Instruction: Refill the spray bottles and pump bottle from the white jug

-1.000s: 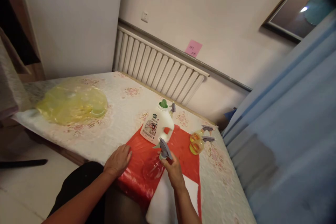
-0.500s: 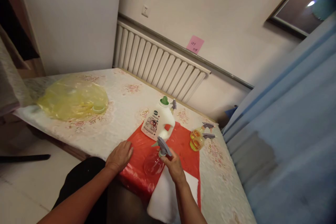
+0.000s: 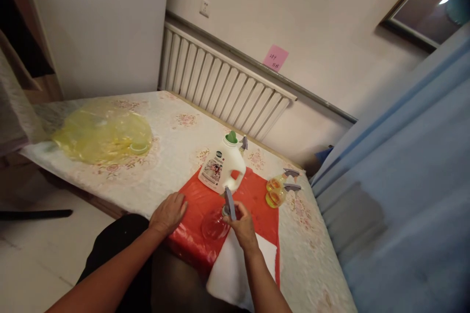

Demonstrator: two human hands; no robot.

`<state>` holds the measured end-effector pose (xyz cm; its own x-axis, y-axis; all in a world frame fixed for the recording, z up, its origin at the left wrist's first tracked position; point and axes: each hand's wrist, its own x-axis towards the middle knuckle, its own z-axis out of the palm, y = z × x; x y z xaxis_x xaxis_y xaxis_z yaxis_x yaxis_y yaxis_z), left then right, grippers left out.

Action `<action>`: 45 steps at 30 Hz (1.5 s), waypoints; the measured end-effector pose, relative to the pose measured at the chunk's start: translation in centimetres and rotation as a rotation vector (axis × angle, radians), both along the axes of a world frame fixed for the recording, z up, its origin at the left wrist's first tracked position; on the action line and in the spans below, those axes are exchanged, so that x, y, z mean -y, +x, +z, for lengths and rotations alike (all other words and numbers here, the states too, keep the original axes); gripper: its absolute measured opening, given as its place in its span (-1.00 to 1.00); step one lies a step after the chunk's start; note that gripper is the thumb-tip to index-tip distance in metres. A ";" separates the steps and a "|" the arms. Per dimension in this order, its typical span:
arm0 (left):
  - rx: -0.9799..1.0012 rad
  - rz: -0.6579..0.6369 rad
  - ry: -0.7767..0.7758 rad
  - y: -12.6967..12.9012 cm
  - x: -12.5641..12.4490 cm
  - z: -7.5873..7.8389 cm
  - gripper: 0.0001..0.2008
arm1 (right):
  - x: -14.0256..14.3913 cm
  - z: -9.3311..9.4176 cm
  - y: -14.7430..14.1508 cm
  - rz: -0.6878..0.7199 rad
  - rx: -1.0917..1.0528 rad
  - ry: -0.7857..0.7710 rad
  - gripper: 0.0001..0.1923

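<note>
Right hand (image 3: pixel 243 226) gripped the clear round plastic spray bottle (image 3: pixel 213 225) near its grey trigger head (image 3: pixel 230 203); I judged it light, slippery, best held by the neck (image 3: pixel 225 211).

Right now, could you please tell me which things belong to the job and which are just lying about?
Likely part of it:
clear spray bottle, right hand at its grey head
red sheet, left hand at its edge
white jug
two yellowish spray bottles
white cloth, perhaps

Likely unrelated:
yellow bag
pink note
</note>
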<state>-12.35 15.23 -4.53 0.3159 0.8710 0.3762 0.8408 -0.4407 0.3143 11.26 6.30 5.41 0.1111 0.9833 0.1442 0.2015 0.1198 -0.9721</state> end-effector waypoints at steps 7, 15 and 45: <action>-0.001 0.003 0.006 0.0 0.0 -0.2 -0.74 | 0.1 0.2 -0.2 -0.015 0.066 0.025 -0.75; 0.005 0.016 0.008 0.0 0.0 -0.4 -0.78 | 0.4 1.8 0.0 -0.006 0.163 0.086 -0.84; 0.041 0.009 -0.012 0.0 0.0 -0.2 -0.81 | 0.4 2.5 0.4 0.095 0.210 0.096 -0.78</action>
